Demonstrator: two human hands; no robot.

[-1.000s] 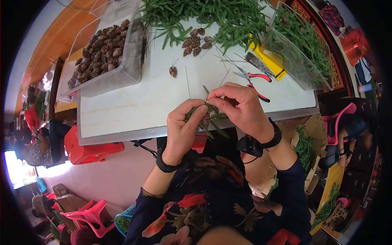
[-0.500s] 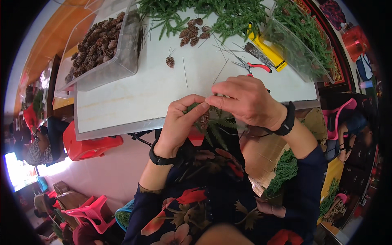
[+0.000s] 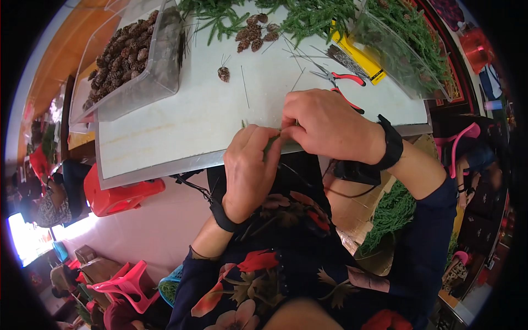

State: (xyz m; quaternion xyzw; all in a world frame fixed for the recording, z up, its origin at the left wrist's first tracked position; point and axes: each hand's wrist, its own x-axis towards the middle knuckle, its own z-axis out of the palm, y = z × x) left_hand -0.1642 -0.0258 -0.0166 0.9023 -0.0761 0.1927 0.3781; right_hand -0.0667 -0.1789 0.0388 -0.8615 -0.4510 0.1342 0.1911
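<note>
Left hand (image 3: 247,165) is clamping green sprig (image 3: 270,144) between fingers; right hand (image 3: 335,124) is touching those fingertips, can't tell its grip. Left fingers loosening could be dropping sprig below them.

At the near edge of the table (image 3: 176,129), the person wears a dark navy top (image 3: 308,264) printed with large red and dusty-pink flowers and brownish leaves. Left sleeve (image 3: 192,280) and right sleeve (image 3: 426,236): navy, loose-cut. Left wristband (image 3: 223,217): black, strap type. Right wristband (image 3: 392,146): black, broad, strap end projecting. Black box-shaped unit (image 3: 356,174): adjacent to the right wrist; attachment cannot be determined.
</note>
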